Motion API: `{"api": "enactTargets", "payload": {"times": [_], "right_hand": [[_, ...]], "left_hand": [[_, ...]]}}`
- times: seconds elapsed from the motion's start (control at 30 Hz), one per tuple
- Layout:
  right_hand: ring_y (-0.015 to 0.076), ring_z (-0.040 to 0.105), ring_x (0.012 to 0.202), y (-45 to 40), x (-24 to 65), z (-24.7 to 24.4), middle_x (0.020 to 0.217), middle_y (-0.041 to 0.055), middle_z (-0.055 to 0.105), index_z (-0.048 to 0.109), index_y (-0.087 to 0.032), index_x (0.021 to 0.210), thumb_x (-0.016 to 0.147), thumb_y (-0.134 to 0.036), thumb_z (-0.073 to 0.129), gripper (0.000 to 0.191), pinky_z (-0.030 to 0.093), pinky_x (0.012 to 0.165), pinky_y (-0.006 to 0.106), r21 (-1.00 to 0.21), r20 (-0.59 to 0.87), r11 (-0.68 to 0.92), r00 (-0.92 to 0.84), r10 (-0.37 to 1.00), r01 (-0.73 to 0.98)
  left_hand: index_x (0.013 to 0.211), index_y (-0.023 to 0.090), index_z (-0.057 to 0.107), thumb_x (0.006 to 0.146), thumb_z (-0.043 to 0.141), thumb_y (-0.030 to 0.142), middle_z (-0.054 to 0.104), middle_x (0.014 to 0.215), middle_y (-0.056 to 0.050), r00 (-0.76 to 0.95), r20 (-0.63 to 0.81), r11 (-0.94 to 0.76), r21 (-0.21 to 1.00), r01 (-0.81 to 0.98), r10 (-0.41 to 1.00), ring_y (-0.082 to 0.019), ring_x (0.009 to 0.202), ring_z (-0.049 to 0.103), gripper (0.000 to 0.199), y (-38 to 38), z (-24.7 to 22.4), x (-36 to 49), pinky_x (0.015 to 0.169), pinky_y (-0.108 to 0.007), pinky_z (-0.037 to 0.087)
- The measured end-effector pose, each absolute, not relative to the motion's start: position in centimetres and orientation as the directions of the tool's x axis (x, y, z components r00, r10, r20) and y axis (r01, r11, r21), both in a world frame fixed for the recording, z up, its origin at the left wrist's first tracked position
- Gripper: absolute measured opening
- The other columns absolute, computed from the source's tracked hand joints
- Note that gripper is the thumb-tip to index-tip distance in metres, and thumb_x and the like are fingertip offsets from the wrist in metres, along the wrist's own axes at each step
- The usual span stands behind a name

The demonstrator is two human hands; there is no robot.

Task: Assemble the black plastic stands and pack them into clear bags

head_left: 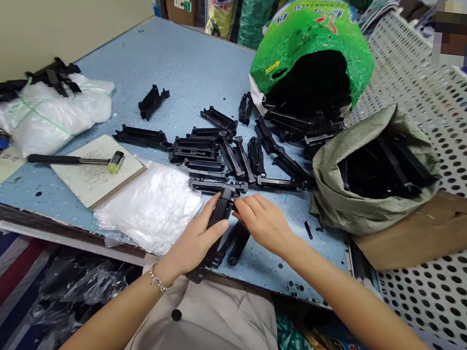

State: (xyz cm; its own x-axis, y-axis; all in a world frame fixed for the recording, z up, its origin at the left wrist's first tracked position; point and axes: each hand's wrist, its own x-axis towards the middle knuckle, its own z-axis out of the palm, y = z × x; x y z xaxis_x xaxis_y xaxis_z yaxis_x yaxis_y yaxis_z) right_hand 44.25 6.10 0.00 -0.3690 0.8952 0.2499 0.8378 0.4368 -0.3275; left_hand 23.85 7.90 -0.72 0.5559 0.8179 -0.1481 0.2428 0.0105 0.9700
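Observation:
A long black plastic part [222, 204] slants over the front edge of the table, its near end close to my lap. My left hand [193, 243] is wrapped round it, thumb along the top. At the part's far right side, the fingers of my right hand [260, 219] are pinched together against it; what lies between the fingertips is hidden. Under my hands, another black part [238, 245] rests on the blue table. Just beyond them lies a loose heap of similar black parts [198, 150]. A stack of clear plastic bags [153, 203] is left of my left hand.
A green sack [315, 36] spills black parts at the back. On the right, an olive sack [329, 174] of parts leans by a white perforated basket [445, 102]. A hammer [72, 160] lies across a square board [90, 185] at left, near a wrapped bundle [52, 114].

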Motion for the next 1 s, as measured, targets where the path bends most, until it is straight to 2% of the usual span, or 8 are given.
{"api": "enactTargets", "payload": {"times": [0.13, 0.33, 0.53, 0.6, 0.67, 0.77, 0.9, 1.0], "right_hand": [[0.0180, 0.047, 0.065, 6.4, 45.0, 0.6, 0.070, 0.0055, 0.055, 0.060, -0.015, 0.084, 0.101, -0.028, 0.035, 0.032, 0.036, 0.059, 0.032, 0.108, 0.307, 0.630, -0.628, 0.715, 0.769], [0.0172, 0.047, 0.064, 6.7, 45.1, -0.2, 0.070, 0.0057, 0.055, 0.060, -0.014, 0.085, 0.102, -0.031, 0.031, 0.037, 0.036, 0.059, 0.031, 0.134, 0.289, 0.644, -0.651, 0.702, 0.753], [0.0174, 0.049, 0.065, 6.9, 45.2, 0.5, 0.072, 0.0071, 0.059, 0.061, -0.015, 0.083, 0.101, -0.027, 0.031, 0.037, 0.038, 0.060, 0.031, -0.043, 0.154, 0.693, -0.681, 0.716, 0.719], [0.0164, 0.049, 0.063, 7.0, 44.9, 0.6, 0.070, 0.0063, 0.060, 0.063, -0.015, 0.080, 0.099, -0.031, 0.038, 0.035, 0.039, 0.058, 0.029, -0.256, 0.177, 0.626, -0.601, 0.780, 0.737], [0.0137, 0.047, 0.058, 7.0, 44.2, 0.2, 0.064, 0.0026, 0.058, 0.064, -0.014, 0.074, 0.094, -0.041, 0.048, 0.037, 0.039, 0.052, 0.025, -0.615, 0.152, 0.393, -0.387, 0.910, 0.683], [0.0096, 0.035, 0.043, 7.1, 42.9, -0.9, 0.048, -0.0062, 0.044, 0.059, -0.017, 0.063, 0.092, -0.055, 0.039, 0.052, 0.034, 0.037, 0.022, -0.928, -0.077, -0.020, -0.140, 0.987, 0.373], [0.0086, 0.028, 0.038, 7.0, 42.8, -1.2, 0.047, -0.0083, 0.037, 0.056, -0.018, 0.073, 0.094, -0.059, 0.031, 0.052, 0.028, 0.036, 0.021, -0.932, -0.361, -0.344, -0.233, 0.903, 0.112], [0.0117, 0.049, 0.057, 6.0, 43.0, 0.1, 0.067, -0.0002, 0.056, 0.059, -0.018, 0.086, 0.093, -0.056, 0.040, 0.043, 0.040, 0.054, 0.024, -0.915, -0.235, -0.136, -0.227, 0.945, 0.380]], "left_hand": [[0.142, 0.023, 0.040, 0.094, 0.045, 0.042, 0.040, 0.151, -0.003, 0.600, -0.176, 0.098, 0.982, 0.161, 0.780, -0.025, 0.139, 0.034, 0.052, 7.7, 0.0, 24.1, 0.118, -0.040, 0.022], [0.144, 0.022, 0.036, 0.094, 0.046, 0.040, 0.041, 0.150, -0.003, 0.570, -0.206, 0.138, 0.977, 0.160, 0.795, -0.025, 0.139, 0.034, 0.055, 7.3, -0.3, 24.2, 0.118, -0.039, 0.021], [0.139, 0.022, 0.046, 0.093, 0.046, 0.042, 0.049, 0.144, -0.005, 0.659, -0.279, 0.259, 0.957, 0.131, 0.699, -0.028, 0.133, 0.043, 0.050, 8.6, -0.6, 23.2, 0.114, -0.044, 0.029], [0.140, 0.023, 0.043, 0.095, 0.043, 0.042, 0.047, 0.146, -0.004, 0.642, -0.256, 0.213, 0.966, 0.146, 0.723, -0.027, 0.135, 0.040, 0.050, 8.2, -0.4, 23.5, 0.115, -0.044, 0.028], [0.145, 0.023, 0.036, 0.095, 0.042, 0.042, 0.042, 0.149, -0.005, 0.578, -0.203, 0.103, 0.974, 0.201, 0.790, -0.026, 0.138, 0.037, 0.053, 7.5, -0.3, 24.0, 0.116, -0.044, 0.025], [0.151, 0.021, 0.020, 0.093, 0.045, 0.044, 0.036, 0.153, -0.010, 0.459, -0.131, -0.046, 0.934, 0.354, 0.879, -0.030, 0.137, 0.037, 0.067, 6.4, -0.5, 24.6, 0.113, -0.049, 0.028], [0.151, 0.023, 0.020, 0.093, 0.045, 0.046, 0.037, 0.152, -0.009, 0.478, -0.128, -0.046, 0.941, 0.337, 0.869, -0.029, 0.136, 0.039, 0.067, 7.0, -1.1, 24.0, 0.112, -0.046, 0.031], [0.149, 0.025, 0.026, 0.094, 0.045, 0.046, 0.037, 0.153, -0.005, 0.441, -0.138, 0.017, 0.963, 0.268, 0.887, -0.025, 0.139, 0.034, 0.062, 8.2, -1.4, 23.5, 0.116, -0.041, 0.026]]}}
